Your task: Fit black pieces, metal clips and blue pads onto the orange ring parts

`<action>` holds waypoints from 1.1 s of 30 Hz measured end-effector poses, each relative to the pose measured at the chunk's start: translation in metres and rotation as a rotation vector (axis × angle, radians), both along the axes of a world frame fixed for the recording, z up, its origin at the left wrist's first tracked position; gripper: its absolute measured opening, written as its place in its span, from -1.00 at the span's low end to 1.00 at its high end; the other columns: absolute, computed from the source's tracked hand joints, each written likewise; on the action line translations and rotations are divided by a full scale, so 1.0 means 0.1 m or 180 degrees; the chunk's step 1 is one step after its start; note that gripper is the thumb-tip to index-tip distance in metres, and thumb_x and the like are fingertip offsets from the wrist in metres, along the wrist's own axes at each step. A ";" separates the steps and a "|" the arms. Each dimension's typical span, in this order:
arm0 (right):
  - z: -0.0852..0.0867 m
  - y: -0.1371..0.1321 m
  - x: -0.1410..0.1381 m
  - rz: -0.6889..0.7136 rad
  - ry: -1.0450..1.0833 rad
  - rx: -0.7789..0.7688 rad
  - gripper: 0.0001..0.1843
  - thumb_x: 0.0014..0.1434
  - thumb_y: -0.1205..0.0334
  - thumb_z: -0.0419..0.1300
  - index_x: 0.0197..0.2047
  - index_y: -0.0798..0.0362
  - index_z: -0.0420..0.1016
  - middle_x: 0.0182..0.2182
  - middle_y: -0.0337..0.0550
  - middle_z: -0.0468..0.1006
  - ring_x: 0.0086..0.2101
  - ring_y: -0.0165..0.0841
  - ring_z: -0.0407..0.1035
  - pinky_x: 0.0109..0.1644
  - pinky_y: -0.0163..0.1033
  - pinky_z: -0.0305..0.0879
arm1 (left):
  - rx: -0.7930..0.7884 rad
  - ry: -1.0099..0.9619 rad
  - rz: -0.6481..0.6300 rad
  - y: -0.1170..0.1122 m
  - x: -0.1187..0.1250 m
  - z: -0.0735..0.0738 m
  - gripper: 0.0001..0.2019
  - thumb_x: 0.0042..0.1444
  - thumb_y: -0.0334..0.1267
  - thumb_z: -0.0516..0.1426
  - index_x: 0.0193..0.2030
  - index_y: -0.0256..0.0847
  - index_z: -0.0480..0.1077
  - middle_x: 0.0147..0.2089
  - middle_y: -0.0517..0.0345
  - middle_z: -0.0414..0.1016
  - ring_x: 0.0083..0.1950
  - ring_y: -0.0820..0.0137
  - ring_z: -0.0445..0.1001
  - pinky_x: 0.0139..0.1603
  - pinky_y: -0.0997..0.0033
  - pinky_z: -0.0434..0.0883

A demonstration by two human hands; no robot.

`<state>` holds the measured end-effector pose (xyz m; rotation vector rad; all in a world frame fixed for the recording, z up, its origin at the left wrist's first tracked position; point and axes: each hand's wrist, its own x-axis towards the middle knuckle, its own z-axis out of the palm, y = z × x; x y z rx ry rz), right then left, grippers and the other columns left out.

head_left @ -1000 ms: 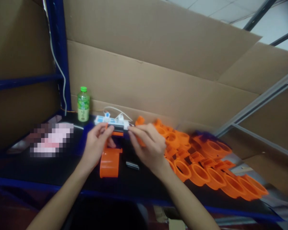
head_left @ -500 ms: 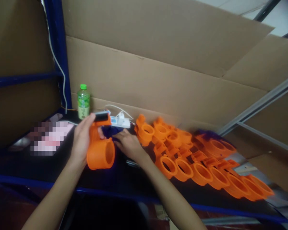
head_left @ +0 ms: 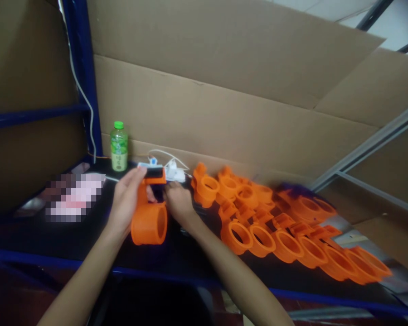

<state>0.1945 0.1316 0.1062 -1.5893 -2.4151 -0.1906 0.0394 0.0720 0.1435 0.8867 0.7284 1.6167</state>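
Observation:
My left hand (head_left: 125, 201) grips an orange plastic tape dispenser (head_left: 149, 217) by its handle, lifted a little off the black bench, its round ring facing right. A dark blade strip (head_left: 154, 173) sits at the handle's top end. My right hand (head_left: 177, 201) is closed just to the right of the handle, fingers curled against the bench beside it; what they hold, if anything, is hidden.
Several more orange dispensers (head_left: 279, 226) lie in rows across the bench to the right. A green-capped bottle (head_left: 119, 146) and a white power strip (head_left: 172, 172) stand at the back against cardboard walls (head_left: 224, 113). A blue shelf rail (head_left: 190, 276) runs along the front edge.
A second ago both hands worked at the blade strip with the dispenser standing on the bench. Since then my left hand has lifted the dispenser and my right hand has dropped beside it.

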 end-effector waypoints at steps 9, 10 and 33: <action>0.21 -0.10 0.21 0.0147 0.3338 0.0798 -0.71 0.29 0.03 0.19 -0.13 0.06 0.58 -0.28 -0.14 0.61 -0.42 -0.40 0.42 -0.36 -0.31 0.37 | -0.0121 -0.0212 0.0031 0.04 0.05 -0.02 -0.67 0.13 0.00 0.27 -0.15 -0.19 0.37 -0.60 0.27 0.45 -0.61 0.40 0.49 -0.49 0.45 0.52; 0.21 -0.14 0.20 0.0192 0.3619 0.0794 -0.71 0.27 0.02 0.21 -0.13 0.06 0.58 -0.27 -0.15 0.61 -0.46 -0.43 0.41 -0.41 -0.32 0.36 | -0.0196 -0.0202 -0.0030 0.04 0.07 -0.02 -0.66 0.13 -0.01 0.27 -0.13 -0.21 0.38 -0.58 0.23 0.49 -0.59 0.38 0.52 -0.49 0.43 0.53; 0.31 -0.33 0.41 0.1698 0.2965 0.0424 -0.89 0.27 0.29 0.27 -0.11 0.00 0.50 0.17 0.00 0.52 0.14 -0.21 0.44 0.17 -0.04 0.45 | -0.0402 0.0109 -0.0726 0.06 0.10 -0.09 -0.58 0.18 0.05 0.23 -0.09 -0.33 0.44 -0.48 0.02 0.56 -0.55 0.34 0.54 -0.46 0.37 0.56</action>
